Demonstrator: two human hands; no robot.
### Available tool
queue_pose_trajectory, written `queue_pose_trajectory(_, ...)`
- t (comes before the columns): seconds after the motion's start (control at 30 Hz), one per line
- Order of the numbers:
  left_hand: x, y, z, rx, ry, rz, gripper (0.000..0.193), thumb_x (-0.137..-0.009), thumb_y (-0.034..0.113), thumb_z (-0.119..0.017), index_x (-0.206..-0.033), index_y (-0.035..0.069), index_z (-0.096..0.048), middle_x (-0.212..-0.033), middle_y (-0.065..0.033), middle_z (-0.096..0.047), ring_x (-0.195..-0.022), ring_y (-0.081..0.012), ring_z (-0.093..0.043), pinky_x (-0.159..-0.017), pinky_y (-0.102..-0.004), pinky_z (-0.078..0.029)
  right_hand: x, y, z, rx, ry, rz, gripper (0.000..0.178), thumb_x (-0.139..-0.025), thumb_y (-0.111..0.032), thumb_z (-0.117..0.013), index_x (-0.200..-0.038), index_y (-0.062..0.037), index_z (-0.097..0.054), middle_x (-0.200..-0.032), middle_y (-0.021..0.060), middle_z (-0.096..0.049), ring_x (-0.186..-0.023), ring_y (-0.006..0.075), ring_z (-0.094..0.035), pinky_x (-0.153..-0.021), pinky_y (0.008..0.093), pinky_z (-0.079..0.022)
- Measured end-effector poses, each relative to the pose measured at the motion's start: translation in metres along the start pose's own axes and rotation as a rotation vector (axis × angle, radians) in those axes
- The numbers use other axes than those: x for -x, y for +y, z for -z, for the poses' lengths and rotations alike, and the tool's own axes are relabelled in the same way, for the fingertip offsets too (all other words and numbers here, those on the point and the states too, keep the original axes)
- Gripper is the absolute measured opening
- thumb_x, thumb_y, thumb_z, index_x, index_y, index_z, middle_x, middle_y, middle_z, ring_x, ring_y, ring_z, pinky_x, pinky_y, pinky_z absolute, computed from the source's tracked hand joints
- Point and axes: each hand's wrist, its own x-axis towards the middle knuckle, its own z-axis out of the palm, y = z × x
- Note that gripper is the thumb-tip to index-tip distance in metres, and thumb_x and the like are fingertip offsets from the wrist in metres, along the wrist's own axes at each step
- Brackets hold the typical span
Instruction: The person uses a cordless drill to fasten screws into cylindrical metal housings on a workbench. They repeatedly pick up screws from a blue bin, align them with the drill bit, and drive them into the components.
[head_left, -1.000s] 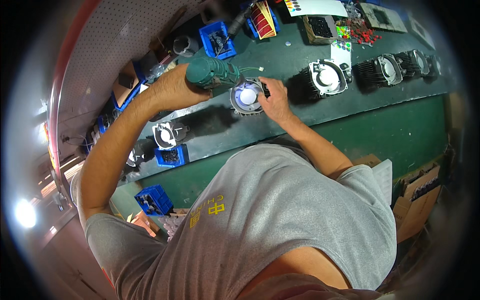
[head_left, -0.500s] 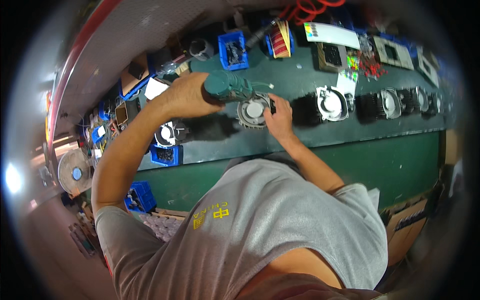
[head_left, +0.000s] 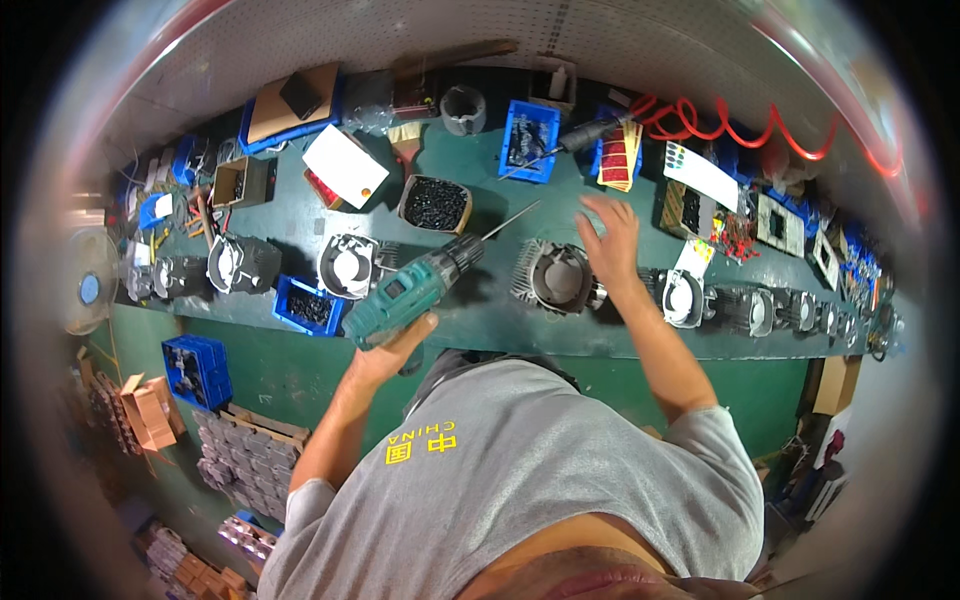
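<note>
A teal-and-black cordless drill is gripped by its handle in my left hand, raised over the front of the bench. Its long thin bit points up and to the right, clear of any part. My right hand hovers at the upper right of a finned metal housing, fingers stretched out and nothing in them. This housing lies on the green bench with its round middle facing up. Behind the drill's chuck stands an open box of small black screws.
More finned housings line the bench to the right, and others sit left of the drill. A blue bin of dark parts rests at the front edge. Behind lie a second screwdriver, a blue bin and a red coiled hose.
My left hand has drawn the drill off the middle housing, down and to the left. My right hand has let go of that housing and lifted away to the right. The view has shifted.
</note>
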Motion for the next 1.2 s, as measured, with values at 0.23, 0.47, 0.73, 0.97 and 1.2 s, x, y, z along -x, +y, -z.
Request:
queue_pose_trajectory(0.23, 0.036, -0.036, 0.038, -0.025, 0.058, 0.198, 0.027, -0.092, 0.013, -0.078, -0.117, 0.008, -0.072, -0.105, -0.0009, -0.071, -0.094, -0.0131, -0.065, -0.083, -0.0321, -0.054, -0.132, 0.005, -0.16, 0.428, -0.546, 0.327, 0.02, -0.085, -0.016, -0.074, -0.104, -0.0124, -0.077, -0.108, 0.0054, -0.075, -0.112, 0.0275, -0.062, -0.098, 0.0468, -0.038)
queue_pose_trajectory(0.47, 0.056, -0.056, 0.059, -0.01, 0.11, 0.276, 0.025, -0.089, 0.011, -0.08, -0.112, 0.008, -0.071, -0.098, -0.0007, -0.069, -0.087, -0.0133, -0.063, -0.077, -0.0324, -0.053, -0.153, 0.01, -0.272, 0.955, -1.048, 0.305, 0.018, -0.087, -0.015, -0.072, -0.102, -0.0166, -0.08, -0.109, 0.0046, -0.077, -0.115, 0.0255, -0.064, -0.103, 0.0545, -0.031)
queue_pose_trajectory(0.73, 0.044, -0.06, 0.071, 0.033, 0.092, 0.278, 0.025, -0.088, 0.008, -0.082, -0.11, 0.007, -0.071, -0.096, -0.001, -0.07, -0.086, -0.0132, -0.064, -0.075, -0.0319, -0.053, -0.134, 0.048, -0.283, 0.698, -0.694, 0.275, 0.01, -0.088, -0.014, -0.07, -0.096, -0.018, -0.076, -0.105, 0.006, -0.074, -0.108, 0.0279, -0.066, -0.102, 0.0515, -0.035)
queue_pose_trajectory(0.97, 0.022, -0.064, 0.086, -0.017, 0.022, 0.168, 0.026, -0.093, 0.011, -0.077, -0.119, 0.009, -0.071, -0.108, -0.0001, -0.071, -0.097, -0.0129, -0.065, -0.084, -0.0308, -0.054, -0.123, 0.03, -0.193, -0.048, -0.447, -0.09, 0.013, -0.088, -0.015, -0.071, -0.1, -0.0101, -0.07, -0.103, 0.0095, -0.069, -0.108, 0.0322, -0.063, -0.09, 0.0484, -0.048)
queue_pose_trajectory(1.2, 0.017, -0.06, 0.082, -0.019, -0.07, 0.144, 0.027, -0.093, 0.013, -0.077, -0.119, 0.008, -0.071, -0.108, -0.0011, -0.071, -0.098, -0.0136, -0.066, -0.085, -0.0327, -0.055, -0.119, 0.015, -0.197, 0.105, -0.456, 0.207, 0.012, -0.091, -0.013, -0.067, -0.101, -0.0085, -0.069, -0.104, 0.0114, -0.068, -0.101, 0.0367, -0.064, -0.086, 0.0481, -0.053)
